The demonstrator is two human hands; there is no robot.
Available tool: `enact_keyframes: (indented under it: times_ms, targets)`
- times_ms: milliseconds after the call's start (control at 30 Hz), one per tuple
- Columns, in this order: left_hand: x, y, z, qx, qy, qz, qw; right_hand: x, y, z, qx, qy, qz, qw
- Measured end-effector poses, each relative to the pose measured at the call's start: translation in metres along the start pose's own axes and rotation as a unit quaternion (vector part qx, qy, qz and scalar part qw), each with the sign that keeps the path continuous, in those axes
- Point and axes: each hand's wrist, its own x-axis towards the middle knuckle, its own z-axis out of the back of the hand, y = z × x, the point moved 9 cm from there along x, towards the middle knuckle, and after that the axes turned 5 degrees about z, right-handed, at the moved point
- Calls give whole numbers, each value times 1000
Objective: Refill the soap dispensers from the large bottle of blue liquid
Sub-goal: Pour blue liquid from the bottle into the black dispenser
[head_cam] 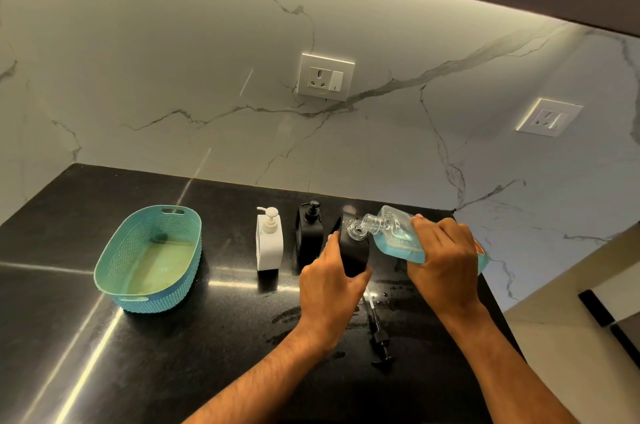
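My right hand [441, 264] grips the large clear bottle of blue liquid [398, 236], tipped on its side with its open neck pointing left. The neck meets the clear threaded mouth of an open black soap dispenser [355, 247], which my left hand [329, 288] holds tilted toward the bottle. Blue liquid lies along the lower side of the bottle. The dispenser's black pump [379, 337] lies loose on the countertop between my forearms. A white dispenser [269, 243] and a second black dispenser [310, 236], both with pumps on, stand upright to the left.
A teal plastic basket [114, 271] sits on the black countertop [69, 337] at the left. Wet smears and drops mark the counter around the loose pump. A marble wall with two sockets rises behind. The counter ends at the right near a drawer front.
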Motion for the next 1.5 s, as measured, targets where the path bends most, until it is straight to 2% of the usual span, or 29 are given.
enact_keyframes:
  times_ms: [1500]
  targets:
    - [3,3,-2,-1,6,3,1000,5,2,3,-9,-2,21,1000]
